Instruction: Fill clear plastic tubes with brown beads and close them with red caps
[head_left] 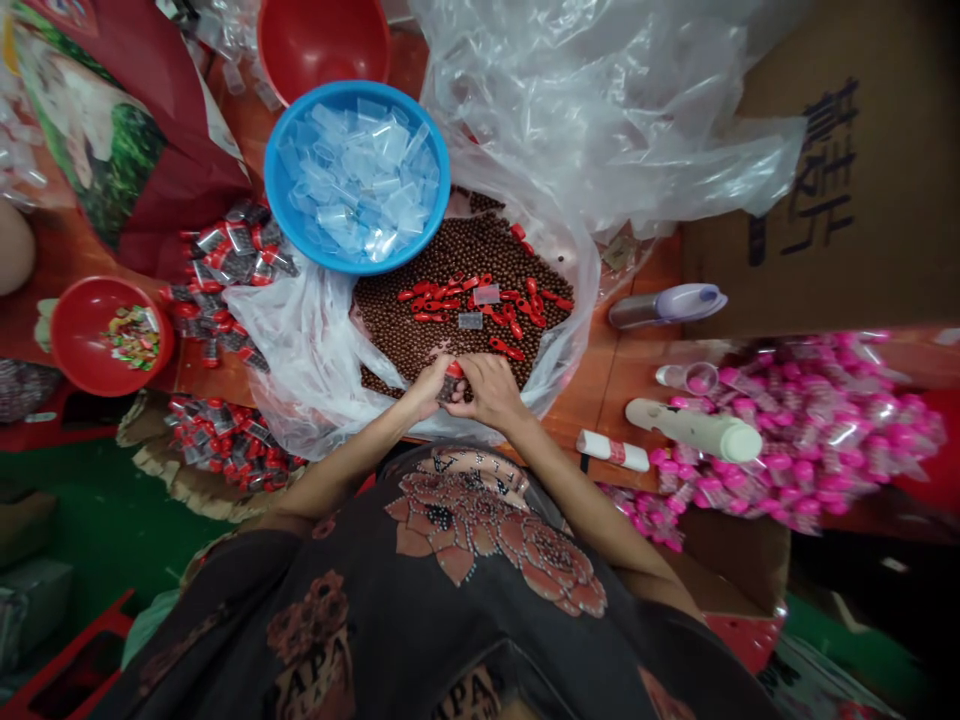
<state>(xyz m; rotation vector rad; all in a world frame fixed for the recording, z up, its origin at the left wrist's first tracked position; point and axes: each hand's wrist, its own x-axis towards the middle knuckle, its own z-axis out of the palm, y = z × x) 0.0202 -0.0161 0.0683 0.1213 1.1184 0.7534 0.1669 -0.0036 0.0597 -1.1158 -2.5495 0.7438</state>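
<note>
My left hand (429, 388) and my right hand (489, 388) meet at the near edge of a plastic-lined tub (577, 300) full of small brown beads (420, 300). Both hands are closed in a pinch around a small red piece (454, 370) and what looks like a small clear packet. Several more red pieces (480, 300) and two clear packets (478, 307) lie on top of the beads. A blue bowl (285, 190) of empty clear packets sits at the tub's far left edge.
Filled red-and-dark packets (225, 270) pile up on the left, with a red bowl (75, 340) of mixed bits beside them. Pink filled packets (810, 430), a white bottle (697, 430), a lilac-capped bottle (667, 305) and a cardboard box (862, 180) lie to the right. Clear plastic sheeting (600, 110) bunches behind.
</note>
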